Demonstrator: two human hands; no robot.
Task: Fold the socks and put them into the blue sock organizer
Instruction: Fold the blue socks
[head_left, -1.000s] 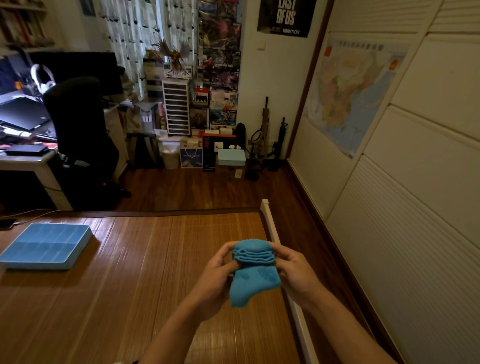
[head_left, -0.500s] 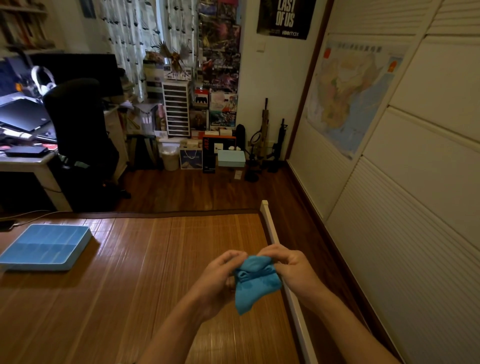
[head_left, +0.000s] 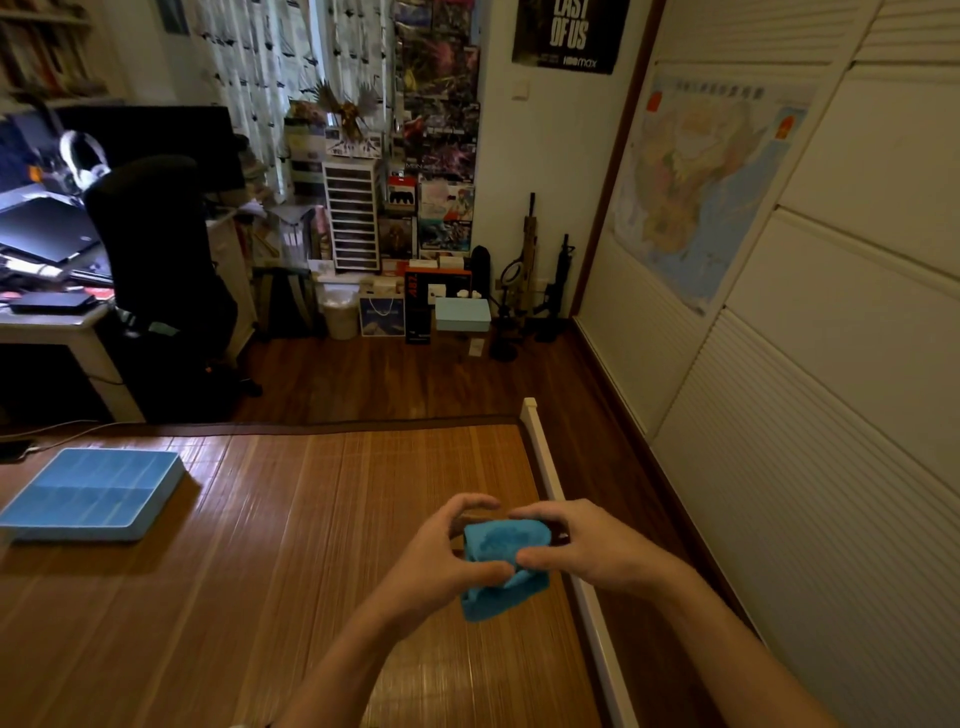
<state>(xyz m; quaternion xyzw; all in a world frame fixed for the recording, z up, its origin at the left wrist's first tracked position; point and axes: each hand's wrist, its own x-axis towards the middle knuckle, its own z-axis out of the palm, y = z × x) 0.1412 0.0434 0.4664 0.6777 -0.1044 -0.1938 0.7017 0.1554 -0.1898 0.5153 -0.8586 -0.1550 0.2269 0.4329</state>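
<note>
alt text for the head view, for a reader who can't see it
The left hand and right hand grip a bunched blue sock above a bamboo mat. The blue sock organizer lies on the mat, far to the left.

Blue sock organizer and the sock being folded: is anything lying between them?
Nothing: the head view shows only bare bamboo mat between the organizer and the blue sock.

We see a bamboo mat (head_left: 291, 519) bordered at right by a white rail (head_left: 540, 457). Beyond it are a black chair (head_left: 156, 244) beside a desk (head_left: 62, 327), a white drawer unit (head_left: 353, 215) and a pale blue box (head_left: 462, 314). A map (head_left: 696, 182) and a poster (head_left: 569, 34) hang on the walls.
</note>
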